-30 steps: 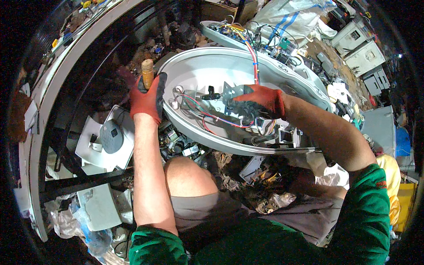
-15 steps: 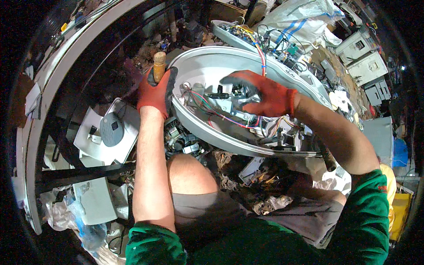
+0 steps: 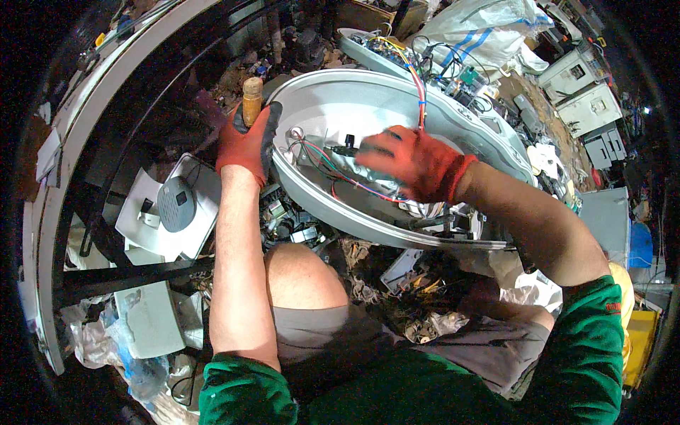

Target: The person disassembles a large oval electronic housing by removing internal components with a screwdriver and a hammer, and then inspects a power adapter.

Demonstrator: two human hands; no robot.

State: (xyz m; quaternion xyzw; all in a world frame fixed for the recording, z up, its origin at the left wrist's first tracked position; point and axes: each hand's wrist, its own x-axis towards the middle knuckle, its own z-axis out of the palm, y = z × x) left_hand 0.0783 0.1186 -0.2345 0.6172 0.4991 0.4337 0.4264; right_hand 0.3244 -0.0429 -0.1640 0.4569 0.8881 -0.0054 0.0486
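A wide, oval grey-white plastic housing lies tilted in front of me, with coloured wires and metal parts inside. My left hand, in a red glove with dark palm, is closed round a tool's wooden handle at the housing's left rim; the tool's lower end is hidden. My right hand, gloved the same way, is inside the housing over the wires, its back turned up. Its fingers are bent and smeared by motion, and anything beneath them is hidden. A small black part shows beside its fingertips.
Behind the housing lies another shell with circuit boards and wires, near a white sack. White panels with a grey oval device lie to the left. Scrap parts and debris lie below the housing. A dark bar crosses at left.
My right hand has turned from a wide-spread grasp to back-up with bent fingers, lower over the wires. My left hand and the wooden handle have shifted slightly left and up.
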